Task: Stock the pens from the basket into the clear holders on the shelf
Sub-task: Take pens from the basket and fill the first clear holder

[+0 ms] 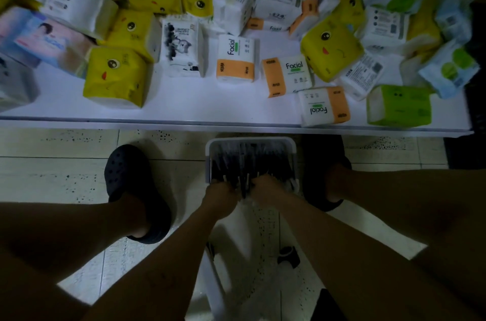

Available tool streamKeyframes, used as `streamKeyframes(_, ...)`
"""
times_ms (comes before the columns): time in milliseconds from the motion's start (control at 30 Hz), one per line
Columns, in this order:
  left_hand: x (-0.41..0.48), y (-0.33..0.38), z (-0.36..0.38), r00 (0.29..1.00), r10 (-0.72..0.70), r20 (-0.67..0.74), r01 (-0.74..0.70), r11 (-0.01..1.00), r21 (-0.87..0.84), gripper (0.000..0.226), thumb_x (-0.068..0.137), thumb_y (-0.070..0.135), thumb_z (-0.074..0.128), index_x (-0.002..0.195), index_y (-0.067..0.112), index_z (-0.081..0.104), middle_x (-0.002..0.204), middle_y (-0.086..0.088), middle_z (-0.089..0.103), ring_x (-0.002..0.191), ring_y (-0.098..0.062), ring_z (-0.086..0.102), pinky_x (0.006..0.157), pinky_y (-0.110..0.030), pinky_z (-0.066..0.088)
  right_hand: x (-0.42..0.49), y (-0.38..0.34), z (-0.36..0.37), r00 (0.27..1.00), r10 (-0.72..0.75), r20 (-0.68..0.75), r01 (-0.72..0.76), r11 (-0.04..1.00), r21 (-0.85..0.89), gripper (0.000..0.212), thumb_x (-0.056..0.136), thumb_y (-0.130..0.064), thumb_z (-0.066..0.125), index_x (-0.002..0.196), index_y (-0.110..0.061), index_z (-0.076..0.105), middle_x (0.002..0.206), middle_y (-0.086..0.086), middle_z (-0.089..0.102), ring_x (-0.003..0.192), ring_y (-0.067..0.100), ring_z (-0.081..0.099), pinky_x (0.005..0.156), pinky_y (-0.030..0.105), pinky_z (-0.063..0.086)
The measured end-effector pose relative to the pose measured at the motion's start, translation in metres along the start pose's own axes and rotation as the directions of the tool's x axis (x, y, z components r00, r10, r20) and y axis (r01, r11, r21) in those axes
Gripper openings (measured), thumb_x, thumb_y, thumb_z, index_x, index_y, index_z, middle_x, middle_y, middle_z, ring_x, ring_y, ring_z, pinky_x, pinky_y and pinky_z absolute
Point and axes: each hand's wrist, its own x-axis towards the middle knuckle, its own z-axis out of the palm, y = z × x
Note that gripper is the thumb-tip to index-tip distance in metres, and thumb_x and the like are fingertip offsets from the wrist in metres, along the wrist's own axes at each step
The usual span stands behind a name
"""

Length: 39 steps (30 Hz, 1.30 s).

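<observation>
Reaching into the white basket [226,139] on the floor, just below the shelf [184,105]: left hand [219,193] and right hand [265,188] both curled round dark pens [252,160], apparently; view is dim. Tissue packs [115,76] cover the shelf.

The left forearm [168,255] and the right forearm [331,239], both bare, run up from the lower edge of the frame and converge just below its centre. The left hand [220,195] and the right hand [266,188] sit close together, backs turned toward the camera. The fingers of each curl forward among the pens [243,184]. The light is too dim to tell whether they grip any. A bare leg flanks each arm at the left and right edges.
</observation>
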Motion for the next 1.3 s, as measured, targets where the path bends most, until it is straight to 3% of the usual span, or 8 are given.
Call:
streamKeyframes(100,0.000,-0.001,-0.002,0.995,-0.045,-0.086,0.039,0.997,-0.062,0.021,0.091,0.009,0.053,0.087,-0.002,0.071,0.086,-0.016,0.070,0.079,-0.027,0.066,0.069,-0.033,0.055,0.003,0.001,0.002,0.999,0.035,-0.023,-0.033,0.997,0.074,0.029,0.098,-0.012,0.045,0.071,-0.006,0.055,0.089,0.013,0.057,0.090,0.029,0.058,0.076,0.032,0.044)
streamKeyframes(200,-0.001,-0.002,-0.005,0.987,-0.091,-0.134,0.074,0.989,-0.127,0.017,0.088,0.010,0.061,0.082,0.000,0.073,0.078,-0.015,0.070,0.071,-0.024,0.068,0.064,-0.030,0.056,0.001,0.004,0.003,0.988,0.078,-0.132,-0.060,0.989,0.134,0.040,0.095,-0.013,0.054,0.056,-0.011,0.045,0.062,0.005,0.047,0.058,0.018,0.046,0.059,0.026,0.039)
streamKeyframes(300,0.001,-0.010,-0.008,0.968,-0.186,-0.167,0.138,0.955,-0.263,0.011,0.087,0.007,0.064,0.086,-0.001,0.071,0.081,-0.016,0.070,0.069,-0.024,0.068,0.066,-0.034,0.059,0.001,0.007,0.001,0.964,0.125,-0.236,-0.095,0.986,0.136,0.028,0.091,-0.011,0.060,0.063,-0.005,0.058,0.059,0.005,0.048,0.057,0.019,0.048,0.059,0.026,0.043)
streamKeyframes(433,-0.005,-0.008,-0.017,0.961,-0.272,-0.052,0.202,0.819,-0.538,0.011,0.081,-0.005,0.070,0.087,0.000,0.063,0.086,-0.017,0.066,0.071,-0.024,0.065,0.056,-0.028,0.057,-0.001,0.007,-0.006,0.951,0.142,-0.274,-0.094,0.979,0.184,0.014,0.090,-0.008,0.061,0.090,0.001,0.072,0.088,0.013,0.068,0.083,0.026,0.065,0.073,0.030,0.056)
streamKeyframes(633,-0.013,0.004,-0.025,0.961,-0.250,0.117,0.258,0.664,-0.702,0.027,0.081,-0.012,0.064,0.106,-0.005,0.060,0.096,-0.023,0.067,0.078,-0.030,0.068,0.061,-0.029,0.060,-0.014,0.004,-0.017,0.964,0.136,-0.229,-0.081,0.968,0.236,0.015,0.087,-0.005,0.061,0.071,-0.004,0.060,0.064,0.004,0.052,0.060,0.018,0.052,0.060,0.025,0.048)
streamKeyframes(933,-0.045,0.015,-0.034,0.992,-0.112,0.060,0.119,0.645,-0.755,0.033,0.084,-0.010,0.058,0.112,0.006,0.062,0.101,-0.014,0.069,0.089,-0.027,0.069,0.070,-0.031,0.058,-0.038,0.004,-0.026,0.937,0.118,-0.329,0.004,0.938,0.347,0.013,0.087,-0.003,0.059,0.076,0.003,0.062,0.076,0.015,0.060,0.077,0.028,0.060,0.068,0.033,0.051)
streamKeyframes(1067,-0.056,0.021,-0.033,0.996,-0.084,0.015,0.069,0.690,-0.721,0.033,0.084,-0.013,0.056,0.092,0.019,0.057,0.094,-0.010,0.063,0.089,-0.028,0.063,0.086,-0.040,0.056,-0.047,0.005,-0.022,0.933,0.064,-0.353,0.052,0.949,0.309,0.015,0.088,-0.007,0.061,0.084,0.001,0.072,0.085,0.020,0.069,0.082,0.034,0.066,0.075,0.040,0.058)
streamKeyframes(1300,-0.065,0.033,-0.035,0.997,-0.058,-0.047,0.012,0.746,-0.666,0.022,0.084,-0.007,0.053,0.092,0.012,0.062,0.080,-0.010,0.065,0.073,-0.024,0.062,0.071,-0.035,0.057,-0.071,-0.001,-0.026,0.948,-0.019,-0.317,0.128,0.935,0.329,0.011,0.079,0.003,0.058,0.069,-0.001,0.055,0.073,0.022,0.053,0.067,0.027,0.053,0.061,0.039,0.050)
